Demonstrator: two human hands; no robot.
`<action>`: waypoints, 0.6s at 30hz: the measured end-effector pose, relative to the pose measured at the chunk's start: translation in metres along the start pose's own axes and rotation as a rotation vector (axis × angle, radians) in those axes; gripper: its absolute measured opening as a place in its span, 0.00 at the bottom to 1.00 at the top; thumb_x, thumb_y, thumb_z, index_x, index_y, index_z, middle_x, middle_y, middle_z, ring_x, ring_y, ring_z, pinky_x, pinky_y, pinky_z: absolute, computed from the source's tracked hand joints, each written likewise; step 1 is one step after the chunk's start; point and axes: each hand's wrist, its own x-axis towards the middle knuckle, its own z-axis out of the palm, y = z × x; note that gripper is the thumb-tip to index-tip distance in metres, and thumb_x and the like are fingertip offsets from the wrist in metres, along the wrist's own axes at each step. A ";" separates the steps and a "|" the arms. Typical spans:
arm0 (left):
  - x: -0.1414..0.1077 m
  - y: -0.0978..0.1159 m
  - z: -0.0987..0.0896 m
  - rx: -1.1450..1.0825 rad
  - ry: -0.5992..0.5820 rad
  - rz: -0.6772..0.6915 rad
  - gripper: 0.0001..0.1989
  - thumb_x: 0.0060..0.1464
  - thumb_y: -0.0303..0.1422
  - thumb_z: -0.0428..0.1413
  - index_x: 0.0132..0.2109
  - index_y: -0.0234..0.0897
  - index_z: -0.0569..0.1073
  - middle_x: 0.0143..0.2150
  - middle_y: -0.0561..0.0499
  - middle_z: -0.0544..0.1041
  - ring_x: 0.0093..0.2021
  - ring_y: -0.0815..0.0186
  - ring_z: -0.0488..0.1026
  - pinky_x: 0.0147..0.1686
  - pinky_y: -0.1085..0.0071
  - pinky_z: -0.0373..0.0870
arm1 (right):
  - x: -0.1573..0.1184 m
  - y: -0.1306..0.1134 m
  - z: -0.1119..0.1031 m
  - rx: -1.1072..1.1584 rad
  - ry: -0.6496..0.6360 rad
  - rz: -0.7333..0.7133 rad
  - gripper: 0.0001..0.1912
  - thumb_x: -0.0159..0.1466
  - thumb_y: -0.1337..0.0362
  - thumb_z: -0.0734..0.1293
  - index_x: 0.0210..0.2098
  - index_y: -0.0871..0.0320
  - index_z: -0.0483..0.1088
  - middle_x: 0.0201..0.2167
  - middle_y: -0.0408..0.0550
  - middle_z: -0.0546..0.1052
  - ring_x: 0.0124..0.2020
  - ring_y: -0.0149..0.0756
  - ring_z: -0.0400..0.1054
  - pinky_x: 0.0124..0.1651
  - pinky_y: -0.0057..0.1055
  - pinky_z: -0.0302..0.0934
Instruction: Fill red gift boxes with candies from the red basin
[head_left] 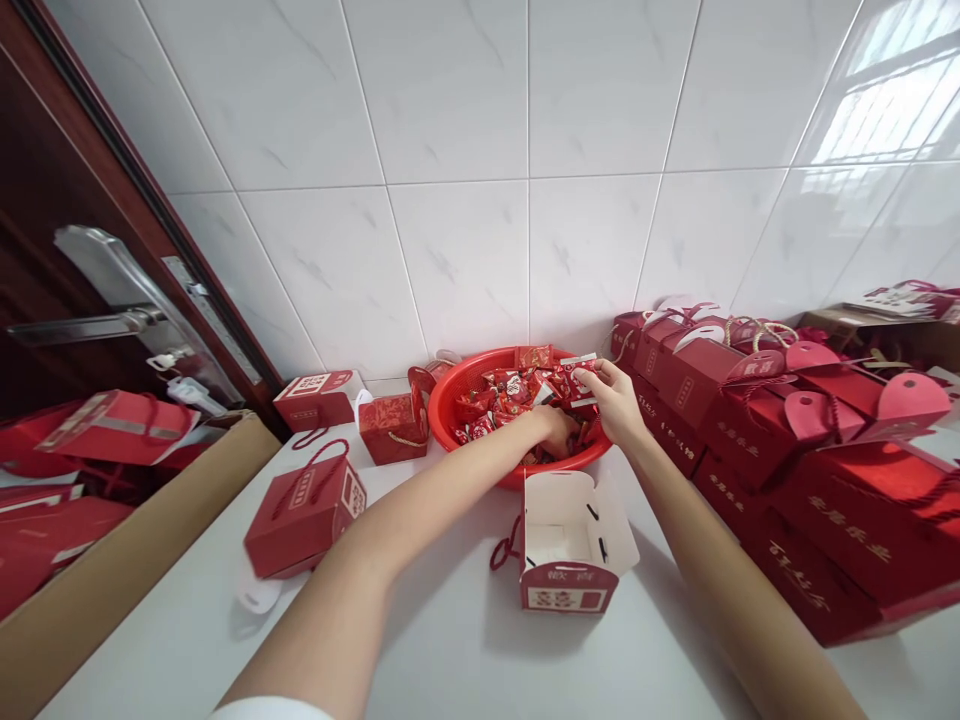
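Note:
A round red plastic basket stands against the tiled wall, filled with red-wrapped candies. My left hand reaches down among them, its fingers hidden by the wrappers and the hand itself. Over the basket's right side, my right hand pinches a small red packet with pale crimped ends between thumb and fingers. In front of the basket sits an open red gift box, its white inside facing up and no contents visible. A dark red cord handle hangs at its left side.
Filled-out red gift boxes are stacked at the right. Several more stand at the left, including a corded box and a patterned box. A cardboard carton of red boxes borders the white table, near a door handle.

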 end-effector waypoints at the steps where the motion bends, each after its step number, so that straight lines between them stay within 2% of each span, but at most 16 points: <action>1: -0.004 0.004 -0.001 0.077 -0.019 -0.003 0.20 0.19 0.12 0.64 0.17 0.41 0.70 0.17 0.52 0.66 0.49 0.38 0.72 0.59 0.47 0.60 | 0.000 0.000 0.000 0.001 0.001 0.002 0.18 0.47 0.52 0.76 0.30 0.54 0.70 0.28 0.42 0.75 0.29 0.34 0.67 0.33 0.32 0.63; 5: -0.016 0.023 -0.005 0.482 -0.095 0.025 0.13 0.25 0.20 0.66 0.18 0.41 0.73 0.20 0.52 0.71 0.37 0.49 0.75 0.47 0.58 0.70 | 0.000 -0.001 0.000 -0.010 -0.001 -0.016 0.18 0.47 0.52 0.76 0.30 0.55 0.70 0.28 0.42 0.76 0.30 0.34 0.68 0.34 0.31 0.64; 9: -0.026 0.035 -0.016 0.629 -0.266 0.011 0.10 0.35 0.25 0.64 0.30 0.41 0.79 0.30 0.52 0.79 0.37 0.57 0.76 0.42 0.65 0.70 | 0.001 0.002 -0.001 -0.002 0.004 -0.030 0.17 0.48 0.52 0.75 0.29 0.55 0.69 0.27 0.41 0.75 0.29 0.33 0.67 0.34 0.31 0.63; 11: -0.031 0.036 -0.026 0.580 -0.319 0.018 0.11 0.39 0.28 0.63 0.35 0.40 0.80 0.34 0.53 0.81 0.39 0.59 0.76 0.42 0.68 0.70 | 0.001 0.003 -0.001 0.013 0.007 -0.031 0.17 0.48 0.53 0.76 0.28 0.55 0.69 0.26 0.40 0.75 0.28 0.33 0.67 0.34 0.31 0.63; 14: -0.039 0.033 -0.040 0.344 -0.266 0.001 0.08 0.43 0.31 0.62 0.35 0.38 0.80 0.35 0.53 0.81 0.40 0.61 0.77 0.40 0.71 0.70 | 0.001 0.002 0.000 0.047 -0.003 -0.037 0.16 0.49 0.54 0.76 0.28 0.55 0.69 0.26 0.40 0.75 0.28 0.32 0.67 0.33 0.31 0.62; 18: -0.053 0.027 -0.056 -0.088 -0.115 -0.161 0.06 0.47 0.34 0.61 0.33 0.36 0.75 0.29 0.52 0.79 0.26 0.65 0.76 0.24 0.73 0.67 | 0.001 0.001 0.001 0.061 -0.010 -0.029 0.15 0.49 0.55 0.76 0.30 0.55 0.71 0.27 0.40 0.75 0.29 0.33 0.68 0.34 0.31 0.62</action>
